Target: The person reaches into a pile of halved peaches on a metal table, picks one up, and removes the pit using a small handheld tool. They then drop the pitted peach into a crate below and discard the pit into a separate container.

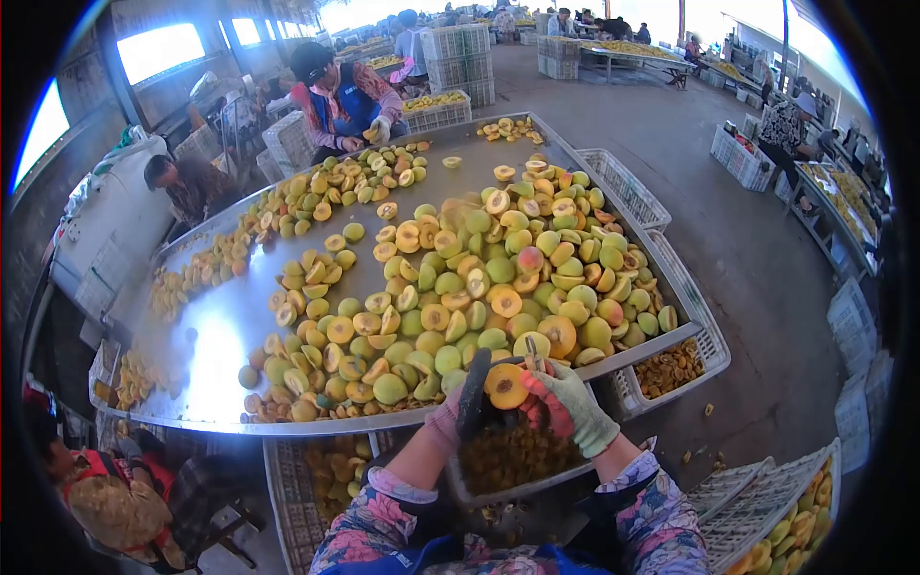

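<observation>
Head view: halved yellow peach (506, 386) between gloved hands.
Right hand (572, 410) clutches a thin metal blade (531, 358); left hand (445, 419) grip unclear.

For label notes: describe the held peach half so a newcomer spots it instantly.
Find the big metal table heaped with halved peaches, then its near edge at bottom centre, where two gloved hands meet above a grey bin. The peach half sits in the left hand with the right hand touching it. Unlike the table's halves, it is lifted up, orange cut face toward the camera.
</observation>
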The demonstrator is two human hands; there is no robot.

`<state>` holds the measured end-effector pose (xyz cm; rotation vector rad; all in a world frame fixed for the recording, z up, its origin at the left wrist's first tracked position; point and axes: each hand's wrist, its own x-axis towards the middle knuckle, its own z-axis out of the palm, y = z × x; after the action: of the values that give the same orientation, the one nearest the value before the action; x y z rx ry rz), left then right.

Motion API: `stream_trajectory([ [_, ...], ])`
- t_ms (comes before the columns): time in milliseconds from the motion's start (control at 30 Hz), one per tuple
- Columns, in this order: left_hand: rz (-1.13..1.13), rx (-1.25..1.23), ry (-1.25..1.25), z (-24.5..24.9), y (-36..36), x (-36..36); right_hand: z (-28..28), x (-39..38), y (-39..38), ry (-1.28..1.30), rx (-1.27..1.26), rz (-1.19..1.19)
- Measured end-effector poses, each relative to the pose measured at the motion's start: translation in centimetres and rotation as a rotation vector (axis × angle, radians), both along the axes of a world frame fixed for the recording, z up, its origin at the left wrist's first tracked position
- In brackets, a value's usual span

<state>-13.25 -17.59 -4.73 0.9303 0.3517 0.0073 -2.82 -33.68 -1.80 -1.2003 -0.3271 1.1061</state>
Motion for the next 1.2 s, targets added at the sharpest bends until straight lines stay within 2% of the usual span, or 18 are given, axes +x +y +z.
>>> stream_trajectory([
  [67,0.017,0.016,0.135,0.2,0.2,0.3,-0.3,0.2,0.6,0.004,-0.017,-0.027],
  [200,-0.035,-0.061,0.085,-0.3,1.4,0.6,-0.9,0.4,1.2,-0.166,-0.085,-0.243],
  [233,0.043,-0.084,0.039,-0.2,1.3,0.7,-1.4,0.4,1.0,-0.165,-0.08,-0.24],
  [300,0.127,-0.106,-0.011,-1.1,1.4,0.9,-2.4,0.9,0.2,-0.622,-0.145,-0.124],
  [367,0.197,0.495,-0.105,-3.1,1.7,1.0,0.1,-0.3,0.3,-0.63,-0.225,-0.03],
  [400,0.197,0.495,-0.101,-3.2,1.8,0.8,-0.5,-0.7,0.2,-0.928,-0.262,0.001],
  [433,0.189,0.9,-0.198,-2.3,1.7,0.6,-0.7,-1.0,0.2,-1.226,-0.296,0.029],
  [467,0.174,1.306,-0.3,-1.8,1.7,0.6,-0.3,-1.4,0.3,-1.235,-0.288,0.016],
  [567,0.217,1.378,-0.359,-2.2,1.6,0.7,-0.9,-1.5,0.5,-1.28,-0.326,-0.001],
  [700,0.256,1.424,-0.499,-4.3,2.3,1.3,-1.6,-1.8,0.5,-1.296,-0.364,0.014],
  [800,0.264,1.273,-0.32,-8.2,2.7,1.4,-1.5,-2.2,0.6,-1.302,-0.343,0.017],
  [900,0.305,1.3,-0.299,-5.8,1.5,1.1,-1.7,-2.6,0.6,-1.211,-0.388,0.1],
  [967,0.464,1.698,-0.311,-5.2,0.9,0.8,-2.4,-2.9,0.8,-1.127,-0.384,0.135],
  [1000,0.46,1.698,-0.308,-5.6,0.9,0.8,-2.8,-3.0,0.9,-1.123,-0.384,0.136],
  [1067,0.536,1.69,-0.239,-7.5,1.2,1.0,-3.1,-3.0,1.0,-0.821,-0.19,0.141],
  [1100,0.532,1.691,-0.24,-8.7,1.7,1.1,-2.5,-3.0,0.9,-0.819,-0.189,0.139],
  [1167,0.411,1.593,-0.204,-8.7,2.3,1.3,-0.6,-2.9,0.9,-0.403,-0.234,0.253],
  [1200,0.407,1.595,-0.206,-8.8,2.4,1.2,-1.4,-3.0,0.9,-0.401,-0.232,0.25],
])
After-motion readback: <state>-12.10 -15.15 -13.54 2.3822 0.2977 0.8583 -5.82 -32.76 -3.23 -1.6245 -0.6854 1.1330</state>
